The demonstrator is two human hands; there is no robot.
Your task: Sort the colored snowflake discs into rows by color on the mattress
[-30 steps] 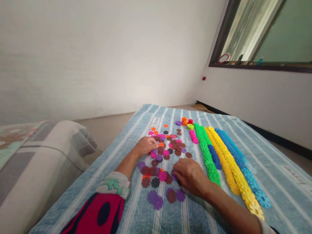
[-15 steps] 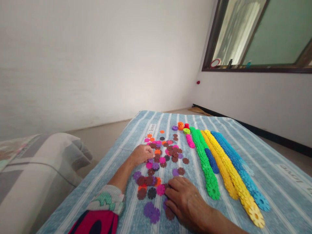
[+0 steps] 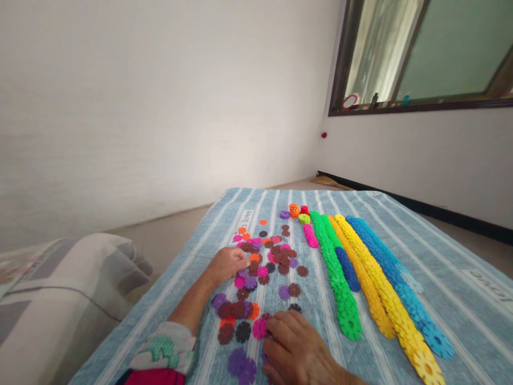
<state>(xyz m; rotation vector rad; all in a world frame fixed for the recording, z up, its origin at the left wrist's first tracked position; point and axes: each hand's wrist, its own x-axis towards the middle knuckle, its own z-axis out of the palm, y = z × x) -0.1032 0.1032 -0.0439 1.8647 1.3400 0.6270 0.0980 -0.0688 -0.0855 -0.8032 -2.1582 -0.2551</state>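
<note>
Loose flower-shaped plastic discs in brown, purple, pink, orange and black lie scattered on the striped bedspread (image 3: 192, 299). My left hand (image 3: 228, 264) is at the left side of the brown disc cluster (image 3: 282, 255), its fingers curled together; anything in them is hidden. Closer to me, my right hand (image 3: 294, 345) bends its fingers down over a few discs, beside a pink disc (image 3: 259, 328). What those fingertips hold cannot be made out. A black disc (image 3: 243, 331) and some purple discs (image 3: 237, 361) lie left of the right hand.
Long overlapping rows of green (image 3: 340, 283), yellow (image 3: 385, 291) and blue discs (image 3: 401, 286) run along the right. A short dark blue row (image 3: 348, 269) lies between them. An orange stack (image 3: 294, 210) stands at the back. Grey-white bedding (image 3: 76, 289) is at far left.
The view has shifted slightly. My right hand has drawn back a little towards me, and a black disc now shows just beyond it. My left hand stays about where it was.
</note>
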